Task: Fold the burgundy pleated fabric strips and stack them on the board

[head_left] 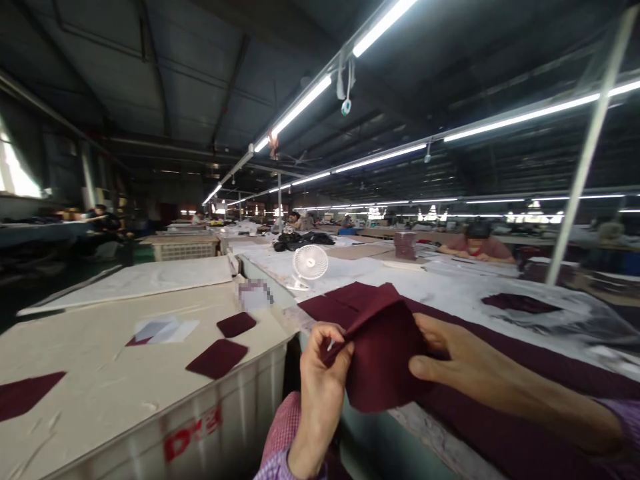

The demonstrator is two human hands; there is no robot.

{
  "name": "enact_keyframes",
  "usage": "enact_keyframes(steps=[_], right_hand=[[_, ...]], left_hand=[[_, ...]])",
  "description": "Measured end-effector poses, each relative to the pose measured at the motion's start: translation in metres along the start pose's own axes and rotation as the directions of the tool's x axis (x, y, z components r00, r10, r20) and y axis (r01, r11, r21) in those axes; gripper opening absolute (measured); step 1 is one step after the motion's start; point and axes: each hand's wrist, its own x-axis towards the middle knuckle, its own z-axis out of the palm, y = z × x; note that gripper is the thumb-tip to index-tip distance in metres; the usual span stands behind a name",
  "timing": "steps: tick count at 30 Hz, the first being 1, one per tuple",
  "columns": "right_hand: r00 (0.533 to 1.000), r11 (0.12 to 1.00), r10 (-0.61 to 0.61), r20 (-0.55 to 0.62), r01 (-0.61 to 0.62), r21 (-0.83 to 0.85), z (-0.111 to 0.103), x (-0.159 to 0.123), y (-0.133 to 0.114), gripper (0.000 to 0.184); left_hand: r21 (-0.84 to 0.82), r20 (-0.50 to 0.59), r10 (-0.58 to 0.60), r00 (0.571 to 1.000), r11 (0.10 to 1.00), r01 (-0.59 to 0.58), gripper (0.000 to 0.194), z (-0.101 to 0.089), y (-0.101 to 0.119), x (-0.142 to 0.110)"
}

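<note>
A folded piece of maroon fabric [383, 360] is held up in front of me between both hands, over the table's near edge. My left hand [325, 370] pinches the fabric's left edge between thumb and fingers. At the opposite side, my right hand [445, 357] grips it, with the thumb on the near face and the fingers partly hidden behind. Beneath and beyond it, a long spread of maroon cloth [510, 353] lies along the table and runs to the lower right.
To the left, a cream-topped bin [125, 400] carries maroon pieces [217, 359] and white paper [167, 329]. A small white fan [310, 263] stands on the white-covered table [360, 267]. Dark garments [305, 240] lie farther back. Another person [477, 248] sits across at the right.
</note>
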Motion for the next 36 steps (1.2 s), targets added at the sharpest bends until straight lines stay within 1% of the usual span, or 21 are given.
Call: enact_keyframes(steps=[1,4,8,10,12,14,15,17,19,20,23,25,26,28,30,31,32,33,34,35,36], right_hand=[[0.999,0.999,0.051,-0.011,-0.051,0.011,0.002,0.001,-0.004,0.037],[0.992,0.992,0.088,-0.089,-0.079,0.094,0.006,-0.002,-0.017,0.031],[0.994,0.995,0.046,-0.104,-0.036,0.094,0.0,-0.009,-0.024,0.023],[0.993,0.996,0.011,-0.113,0.0,0.093,-0.004,-0.01,-0.022,0.019],[0.99,0.991,-0.014,-0.137,0.032,0.128,-0.006,-0.009,-0.02,0.021],[0.988,0.984,-0.011,-0.153,0.038,0.173,-0.006,-0.009,-0.017,0.027],[0.989,0.981,-0.008,-0.147,0.036,0.192,-0.005,-0.009,-0.016,0.031],[0.994,0.978,-0.015,-0.113,0.038,0.204,-0.004,-0.009,-0.013,0.034],[0.996,0.985,-0.046,-0.08,0.059,0.163,-0.002,-0.009,-0.011,0.034],[0.994,0.991,-0.072,-0.077,0.08,0.11,-0.001,-0.009,-0.01,0.033],[0.979,0.977,-0.18,-0.095,0.167,-0.133,0.0,-0.007,-0.007,0.031],[0.975,0.971,-0.185,-0.125,0.162,-0.174,0.002,-0.005,-0.007,0.034],[0.982,0.986,-0.137,-0.128,0.123,-0.113,0.004,-0.005,-0.006,0.036],[0.999,0.996,0.009,-0.05,-0.004,0.093,0.009,-0.005,-0.005,0.038],[0.995,0.98,0.086,0.042,-0.092,0.178,0.014,-0.007,-0.002,0.034],[0.998,0.991,0.064,0.018,-0.066,0.12,0.016,-0.008,0.0,0.03],[0.999,1.0,-0.021,-0.046,0.02,-0.014,0.018,-0.009,0.003,0.026],[0.979,0.967,-0.172,-0.107,0.146,-0.211,0.019,-0.011,0.005,0.023],[0.926,0.862,-0.359,-0.118,0.281,-0.421,0.02,-0.013,0.007,0.021],[0.847,0.704,-0.528,-0.065,0.393,-0.592,0.02,-0.014,0.008,0.021],[0.771,0.559,-0.637,0.008,0.468,-0.684,0.021,-0.015,0.009,0.023]], left_hand=[[0.069,0.038,0.054,0.998,0.996,-0.056,0.011,0.009,0.001,-0.006],[0.232,0.125,0.192,0.973,0.948,-0.217,0.005,0.024,0.002,-0.017],[0.31,0.18,0.305,0.935,0.884,-0.348,0.009,0.029,0.005,-0.019],[0.289,0.162,0.319,0.934,0.889,-0.354,0.009,0.032,0.009,-0.018],[0.19,0.083,0.23,0.97,0.952,-0.242,0.025,0.034,0.012,-0.017],[-0.012,0.072,-0.013,0.997,1.0,0.014,0.05,0.034,0.014,-0.019],[-0.128,0.119,-0.164,0.979,0.975,0.179,0.057,0.034,0.015,-0.021],[-0.315,0.267,-0.413,0.871,0.817,0.484,0.059,0.031,0.014,-0.026],[-0.413,0.337,-0.534,0.775,0.656,0.632,0.056,0.03,0.013,-0.031],[-0.44,0.336,-0.556,0.76,0.621,0.648,0.054,0.029,0.013,-0.032],[-0.46,0.29,-0.535,0.794,0.649,0.606,0.047,0.031,0.014,-0.034],[-0.411,0.244,-0.487,0.839,0.731,0.544,0.042,0.031,0.015,-0.035],[-0.349,0.199,-0.445,0.873,0.8,0.488,0.04,0.031,0.014,-0.036],[-0.142,0.111,-0.289,0.951,0.942,0.303,0.036,0.031,0.013,-0.038],[0.04,0.077,-0.097,0.992,0.995,0.095,0.033,0.03,0.009,-0.041],[0.052,0.058,-0.057,0.997,0.997,0.054,0.034,0.03,0.006,-0.043],[-0.002,0.044,-0.077,0.996,0.997,0.077,0.037,0.03,0.003,-0.044],[-0.102,0.047,-0.152,0.987,0.983,0.156,0.041,0.03,0.001,-0.046],[-0.208,0.074,-0.258,0.963,0.941,0.268,0.044,0.03,-0.002,-0.047],[-0.287,0.127,-0.356,0.926,0.88,0.378,0.045,0.03,-0.003,-0.048],[-0.319,0.179,-0.419,0.89,0.831,0.455,0.044,0.029,-0.004,-0.05]])
